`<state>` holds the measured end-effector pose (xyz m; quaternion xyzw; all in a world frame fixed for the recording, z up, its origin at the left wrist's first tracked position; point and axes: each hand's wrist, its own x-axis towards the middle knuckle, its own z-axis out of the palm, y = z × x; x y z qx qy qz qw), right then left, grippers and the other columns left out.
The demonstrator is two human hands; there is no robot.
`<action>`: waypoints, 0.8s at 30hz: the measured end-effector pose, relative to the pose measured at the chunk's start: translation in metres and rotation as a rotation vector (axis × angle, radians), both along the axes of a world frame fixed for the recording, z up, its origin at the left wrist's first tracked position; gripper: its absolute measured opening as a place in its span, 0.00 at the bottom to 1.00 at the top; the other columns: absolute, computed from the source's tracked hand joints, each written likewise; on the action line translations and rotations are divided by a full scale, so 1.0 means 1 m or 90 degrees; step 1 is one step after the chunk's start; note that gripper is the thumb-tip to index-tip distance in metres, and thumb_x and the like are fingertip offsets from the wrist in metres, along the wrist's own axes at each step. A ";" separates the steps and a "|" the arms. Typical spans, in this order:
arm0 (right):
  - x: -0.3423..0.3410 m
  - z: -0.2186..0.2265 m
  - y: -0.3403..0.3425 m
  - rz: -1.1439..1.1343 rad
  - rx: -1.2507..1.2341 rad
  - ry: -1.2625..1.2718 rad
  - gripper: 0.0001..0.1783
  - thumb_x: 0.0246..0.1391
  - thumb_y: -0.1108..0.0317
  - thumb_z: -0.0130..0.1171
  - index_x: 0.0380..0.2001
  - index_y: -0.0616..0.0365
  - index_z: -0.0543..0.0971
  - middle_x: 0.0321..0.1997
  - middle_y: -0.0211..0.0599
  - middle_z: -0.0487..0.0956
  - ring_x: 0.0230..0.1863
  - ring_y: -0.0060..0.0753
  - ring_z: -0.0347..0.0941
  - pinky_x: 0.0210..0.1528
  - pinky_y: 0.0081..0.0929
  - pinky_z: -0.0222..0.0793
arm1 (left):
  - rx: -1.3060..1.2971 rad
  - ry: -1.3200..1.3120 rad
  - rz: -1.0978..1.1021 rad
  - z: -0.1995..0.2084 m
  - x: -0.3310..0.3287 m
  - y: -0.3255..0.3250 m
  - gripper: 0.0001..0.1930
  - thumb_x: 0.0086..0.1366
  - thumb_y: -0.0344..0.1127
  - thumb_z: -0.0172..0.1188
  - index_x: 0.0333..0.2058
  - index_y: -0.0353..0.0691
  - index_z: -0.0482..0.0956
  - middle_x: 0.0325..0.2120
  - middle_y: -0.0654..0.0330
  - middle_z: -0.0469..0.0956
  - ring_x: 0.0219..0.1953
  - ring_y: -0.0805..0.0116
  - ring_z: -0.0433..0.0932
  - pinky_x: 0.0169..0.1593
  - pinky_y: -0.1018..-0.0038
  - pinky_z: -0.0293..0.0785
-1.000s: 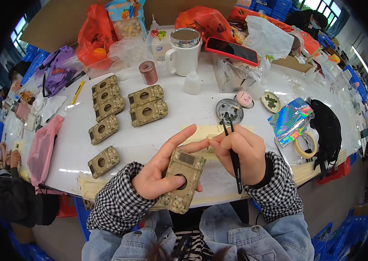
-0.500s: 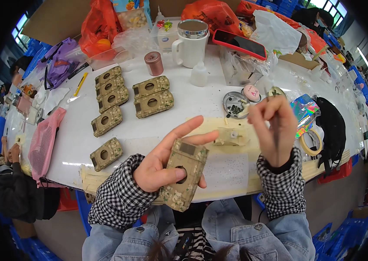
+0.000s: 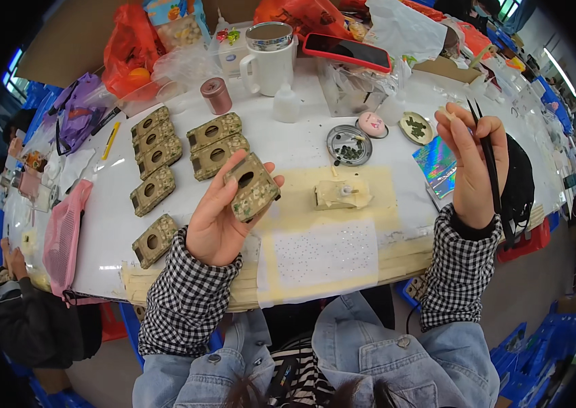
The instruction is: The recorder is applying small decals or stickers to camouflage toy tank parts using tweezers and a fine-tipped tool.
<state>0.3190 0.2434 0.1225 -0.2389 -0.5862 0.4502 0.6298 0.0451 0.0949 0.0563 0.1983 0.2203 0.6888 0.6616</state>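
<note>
My left hand (image 3: 214, 231) is closed round a camouflage model vehicle hull (image 3: 254, 192), tilted above the table, with a dark round hole in its top. Black tweezers (image 3: 490, 163) rest in my raised right hand (image 3: 470, 170), their tips pointing up past the fingers. The thumb and forefinger of that hand are pinched together near a small pale bit that I cannot make out. Between the hands, a tape-covered hull (image 3: 329, 196) lies on yellow masking tape. Behind it stands a round metal dish (image 3: 331, 144) of small dark green parts, near a second shallow dish (image 3: 410, 139) of similar parts.
Several camouflage hulls (image 3: 155, 187) sit in two groups on the left. A white mug (image 3: 276, 71), a small squeeze bottle (image 3: 286, 109) and a red-cased phone (image 3: 347, 51) stand at the back. A dotted white sheet (image 3: 318, 258) lies near the front edge.
My left hand has lifted the hull further from my body and turned it. My right hand has moved to the right, away from the dishes, with the tweezers. The view has shifted.
</note>
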 end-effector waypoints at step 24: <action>0.090 -0.031 -0.036 -0.046 -0.116 -0.345 0.13 0.54 0.78 0.56 0.26 0.55 0.62 0.24 0.26 0.68 0.22 0.11 0.64 0.22 0.10 0.60 | 0.027 -0.056 0.037 -0.005 -0.009 0.037 0.27 0.68 0.46 0.46 0.55 0.27 0.59 0.54 0.39 0.61 0.59 0.51 0.62 0.53 0.69 0.76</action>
